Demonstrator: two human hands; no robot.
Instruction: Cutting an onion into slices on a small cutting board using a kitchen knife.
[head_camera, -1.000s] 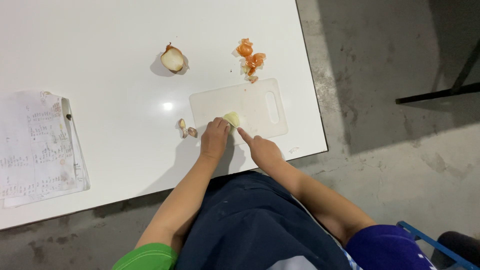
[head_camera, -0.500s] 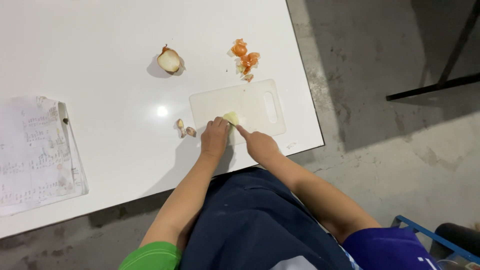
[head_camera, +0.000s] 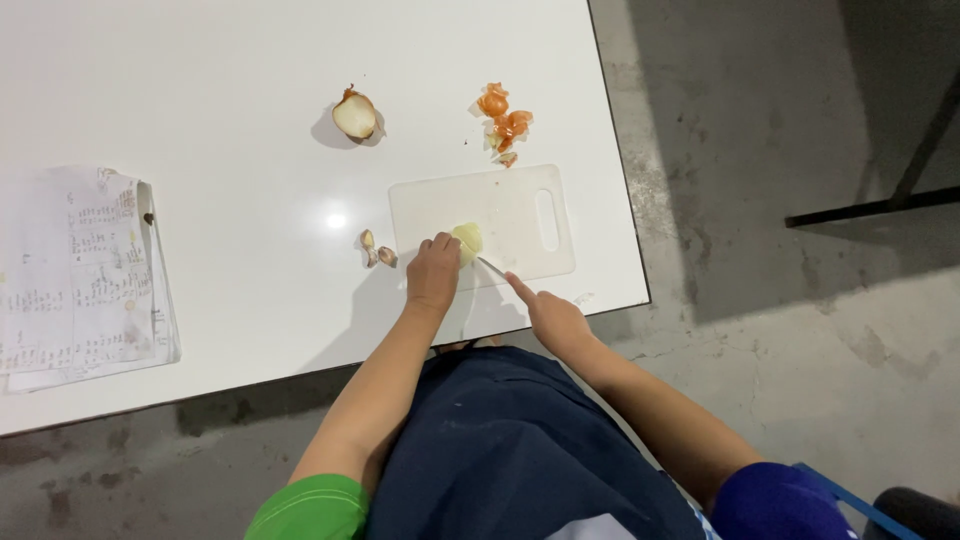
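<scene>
I'm pressing my left hand (head_camera: 432, 272) down on the peeled onion (head_camera: 466, 241), fingers curled over its near-left side, knuckles up, wrist straight. The forearm is running back toward my body, elbow bent near the green sleeve (head_camera: 310, 508). The onion is sitting on the white cutting board (head_camera: 500, 205), at its near-left part, close to the board's front edge.

My right hand (head_camera: 556, 320) is gripping a knife (head_camera: 490, 267), fist closed round the handle, which is hidden in the hand, index finger stretched out along the top toward the blade. Only a thin bit of blade is showing; its tip is reaching up to the onion's right side, but I can't tell if it's cutting in or just touching. The right forearm is coming in at a slant from the lower right, hand hanging just off the table (head_camera: 200, 150) edge, near the board's front.

Two garlic cloves (head_camera: 376, 248) are lying just left of the board, beside my left hand. An onion half (head_camera: 354, 115) with skin is sitting farther up the table, well apart. Orange onion skins (head_camera: 503, 122) are piled just past the board's far edge. Papers (head_camera: 75, 275) are lying at the table's left. My dark apron (head_camera: 510, 450) is filling the bottom.
</scene>
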